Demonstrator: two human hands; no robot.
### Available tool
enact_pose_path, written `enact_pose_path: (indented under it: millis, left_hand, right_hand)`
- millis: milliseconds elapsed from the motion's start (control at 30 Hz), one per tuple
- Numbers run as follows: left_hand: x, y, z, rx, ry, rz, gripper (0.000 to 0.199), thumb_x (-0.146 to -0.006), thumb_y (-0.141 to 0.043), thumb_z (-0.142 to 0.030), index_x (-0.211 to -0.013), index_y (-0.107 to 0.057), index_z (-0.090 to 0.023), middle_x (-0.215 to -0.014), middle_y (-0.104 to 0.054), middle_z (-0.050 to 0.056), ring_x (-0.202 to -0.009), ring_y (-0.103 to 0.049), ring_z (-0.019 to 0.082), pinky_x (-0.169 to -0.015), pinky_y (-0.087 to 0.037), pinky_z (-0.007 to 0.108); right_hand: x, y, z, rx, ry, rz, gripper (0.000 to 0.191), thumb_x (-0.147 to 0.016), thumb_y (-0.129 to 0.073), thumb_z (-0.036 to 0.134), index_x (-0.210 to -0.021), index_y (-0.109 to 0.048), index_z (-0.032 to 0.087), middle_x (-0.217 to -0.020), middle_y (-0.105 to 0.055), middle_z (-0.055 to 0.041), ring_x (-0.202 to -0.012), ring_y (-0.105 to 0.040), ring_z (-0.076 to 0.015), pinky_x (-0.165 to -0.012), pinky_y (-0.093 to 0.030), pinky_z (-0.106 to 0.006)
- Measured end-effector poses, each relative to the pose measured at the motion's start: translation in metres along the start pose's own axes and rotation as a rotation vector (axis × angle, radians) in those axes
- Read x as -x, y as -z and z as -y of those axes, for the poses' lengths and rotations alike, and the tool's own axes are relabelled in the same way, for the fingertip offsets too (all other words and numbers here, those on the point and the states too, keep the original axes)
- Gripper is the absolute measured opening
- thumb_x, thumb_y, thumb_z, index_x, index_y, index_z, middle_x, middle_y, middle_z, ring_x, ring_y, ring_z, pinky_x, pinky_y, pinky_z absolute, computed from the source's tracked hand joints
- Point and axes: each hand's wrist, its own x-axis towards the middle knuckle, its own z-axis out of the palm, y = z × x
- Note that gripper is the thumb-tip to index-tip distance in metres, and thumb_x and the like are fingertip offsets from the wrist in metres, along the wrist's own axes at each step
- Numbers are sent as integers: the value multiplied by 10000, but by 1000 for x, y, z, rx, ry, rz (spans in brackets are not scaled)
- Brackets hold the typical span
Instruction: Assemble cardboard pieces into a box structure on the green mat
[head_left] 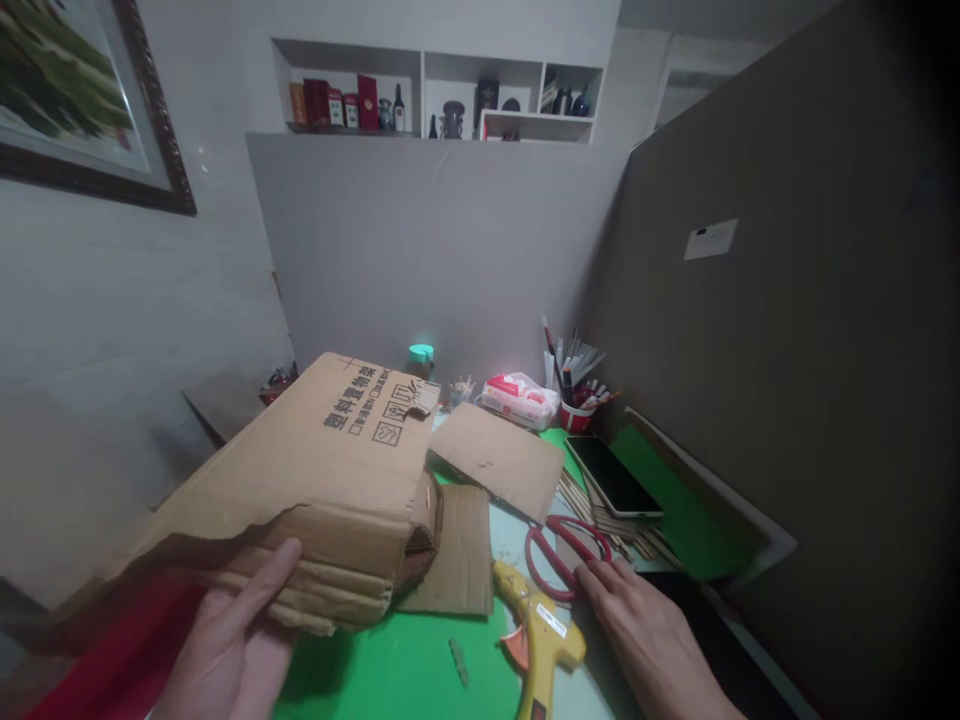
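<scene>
My left hand (232, 640) grips the torn lower edge of a large cardboard box (315, 450), thumb on the outside. The box is tilted, printed with black characters and symbols, and ragged where it has been torn. On the right, my right hand (637, 620) has its bent fingers on the red handles of a pair of scissors (551, 575); the blades are hidden. Just left of that hand lies a yellow glue gun (536, 635) with an orange trigger. Flat cardboard pieces (499, 455) lie beyond the scissors.
A phone (613, 477) rests on thin wooden sticks (577, 500) at the right. Behind stand a tissue pack (520, 400), a red cup (576, 415) of pens and a turquoise-lidded jar (421, 358). Grey panels (442, 240) enclose the back and right. A green mat (397, 665) covers the front.
</scene>
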Motion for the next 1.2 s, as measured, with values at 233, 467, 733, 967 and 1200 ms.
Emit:
enact_pose_path:
  millis: [233, 467, 733, 967, 1200]
  left_hand:
    - [1, 7, 4, -25, 20, 32, 572, -665, -741, -30, -1148, -739, -336, -1276, -732, -45, -1321, -576, 252, -857, -602, 230]
    - [-1, 17, 8, -22, -7, 65, 541, -708, -777, -79, -1169, -726, -358, -1358, -691, -65, -1314, -589, 268, -1002, -575, 352]
    - [6, 13, 11, -51, -29, 52, 569, -692, -786, -87, -1169, -721, -390, -1328, -710, -82, -1298, -604, 237, -860, -617, 229]
    - [22, -5, 12, -152, 36, 87, 587, -627, -891, -200, -1179, -726, -311, -1189, -776, 30, -1234, -644, 332, -774, -662, 310]
    - [33, -21, 22, -250, 91, 248, 646, -577, -949, -278, -1166, -704, -173, -1169, -780, 93, -1165, -682, 344, -899, -637, 369]
  right_hand:
    - [-5, -4, 2, 50, 63, -41, 371, -879, -400, -9, -911, -701, 205, -900, -743, -110, -831, -694, -254, -750, -597, -335]
    - [-1, 18, 11, 68, 13, -107, 422, -842, -377, 9, -971, -697, 254, -901, -730, -98, -859, -675, -284, -758, -581, -389]
    - [16, 78, 7, -131, -121, -219, 152, -932, -467, 246, -883, -610, 252, -811, -657, -57, -664, -647, -223, -538, -546, -306]
    - [20, 90, 24, -994, -592, -24, 403, -950, -523, 589, -1082, -629, 223, -607, -599, 18, -551, -657, -172, -548, -562, -206]
    - [18, 88, 32, -1032, -630, -58, 344, -909, -585, 531, -1006, -684, 215, -541, -630, 14, -550, -681, -189, -561, -552, -202]
